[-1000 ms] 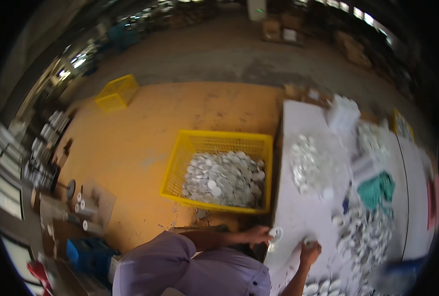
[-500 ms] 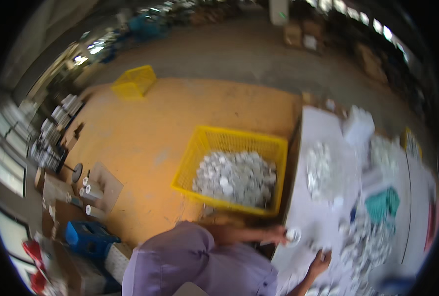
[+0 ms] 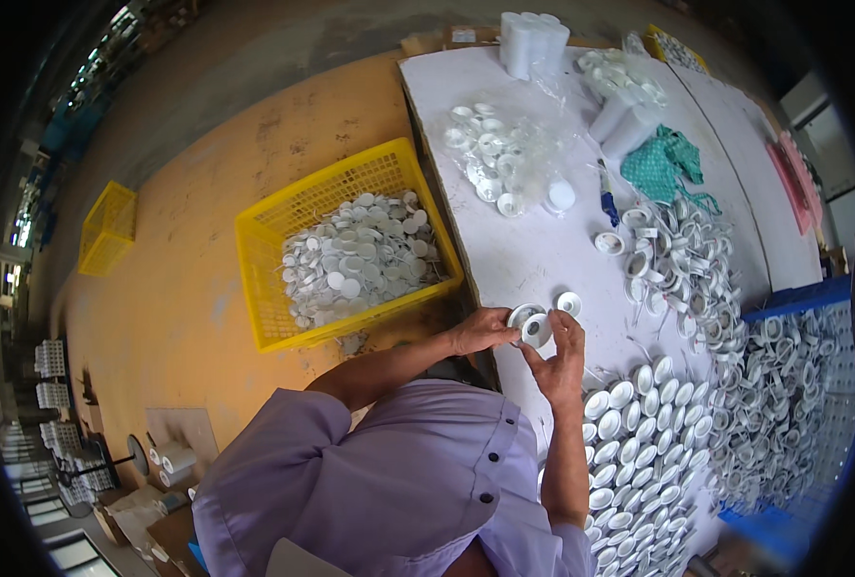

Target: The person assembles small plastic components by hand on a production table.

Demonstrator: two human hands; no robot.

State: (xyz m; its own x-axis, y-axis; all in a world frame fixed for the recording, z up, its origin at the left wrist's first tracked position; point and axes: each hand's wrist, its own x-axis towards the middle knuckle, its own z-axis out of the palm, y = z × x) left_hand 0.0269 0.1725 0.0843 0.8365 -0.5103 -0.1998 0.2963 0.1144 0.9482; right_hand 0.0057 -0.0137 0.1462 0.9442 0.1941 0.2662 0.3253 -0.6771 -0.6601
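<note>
My left hand (image 3: pixel 485 331) pinches a white ring-shaped part (image 3: pixel 521 313) above the near left edge of the white table. My right hand (image 3: pixel 559 363) grips a round white cup-like part (image 3: pixel 537 331) with a dark centre, thumb below and fingertips at its right side. The two parts are close together and overlap in view; I cannot tell whether they touch. Just beyond my right fingertips lies another round white part (image 3: pixel 569 304) with a grey centre. Neat rows of white round parts (image 3: pixel 639 433) cover the table right of my right forearm.
A yellow crate (image 3: pixel 254 279) of white discs stands left of the table (image 3: pixel 504 260). Loose ringed parts (image 3: pixel 677 260) are heaped at the right, near a green cloth (image 3: pixel 663 163) and a blue pen-like tool (image 3: pixel 608 197). A blue crate (image 3: pixel 802 298) holds more. Bagged parts (image 3: pixel 485 154) lie farther back.
My view has swung right toward the table, so the yellow crate now appears farther left. My hands, apart before, have come together, each with a white part.
</note>
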